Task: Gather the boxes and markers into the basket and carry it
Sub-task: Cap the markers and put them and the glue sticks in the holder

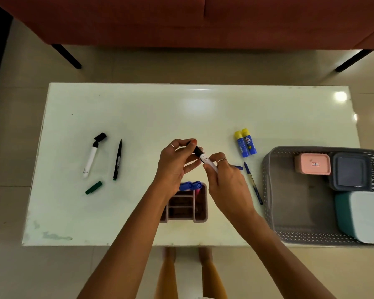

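Above the middle of the white table (181,108) I see my left hand (175,160) pinching the black cap end of a white marker (204,159) while my right hand (225,180) grips its white barrel, both held over the pink organizer (200,203) with blue markers (191,186) standing in it. Off to the right, the grey basket (289,212) sits at the table's edge holding a pink box (313,164), a dark grey box (349,172) and a teal box (363,216). Left of my hands lie an uncapped white marker (91,158), a black pen (118,159) and a green cap (93,187); two glue sticks (245,142) and a blue pen (253,183) lie between my hands and the basket.
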